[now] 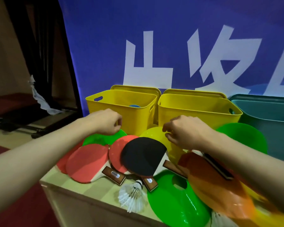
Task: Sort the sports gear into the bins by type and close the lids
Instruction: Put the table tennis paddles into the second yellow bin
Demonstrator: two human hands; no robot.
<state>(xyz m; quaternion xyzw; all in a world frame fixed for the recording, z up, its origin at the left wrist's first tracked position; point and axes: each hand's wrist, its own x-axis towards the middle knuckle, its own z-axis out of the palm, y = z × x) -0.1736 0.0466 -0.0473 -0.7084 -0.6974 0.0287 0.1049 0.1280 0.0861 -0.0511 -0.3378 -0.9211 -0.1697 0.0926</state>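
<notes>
The fingers of the left hand [107, 122] curl loosely above a green disc [105, 138]; whether they hold anything I cannot tell. The right hand [185, 131] curls its fingers at the yellow disc [152, 133], seemingly to lift it. Paddles [143, 154], discs and a shuttlecock [133, 195] crowd the tabletop [59, 179] up to its front edge. Two yellow bins [121, 102] and a teal bin [269, 115] stand open behind, lids propped at the back, leaving room above to drop gear in.

blue banner [170, 38] | large white characters, cut off; paddle-handle labels unreadable
</notes>
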